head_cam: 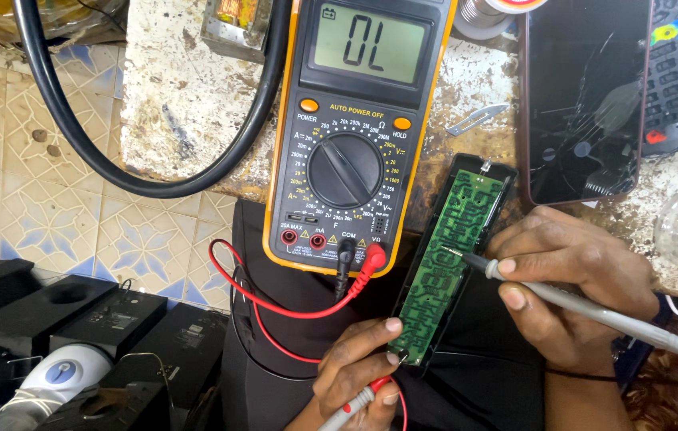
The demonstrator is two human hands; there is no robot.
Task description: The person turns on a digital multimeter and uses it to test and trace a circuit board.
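1. Left hand (355,371): fingers closed around the red-tipped grey test probe (363,399), at the near end of the long green circuit board in its black plastic shell (446,255).
2. Right hand (570,279): fingers pinching the grey pen-shaped probe (594,313), tip touching the board's middle.
3. Yellow-cased digital multimeter (359,136): on the bench (187,96), just left of the board.

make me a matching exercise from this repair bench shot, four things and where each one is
Things:
1. multimeter
2. green circuit board
3. grey probe
4. red probe

Places:
A. held in the left hand, at the board's lower end
B. propped at the bench edge, dial in the middle, two leads plugged in
C. held in the right hand, tip on the board
D. lying in a black case between the two hands

Pairs: 1-B, 2-D, 3-C, 4-A
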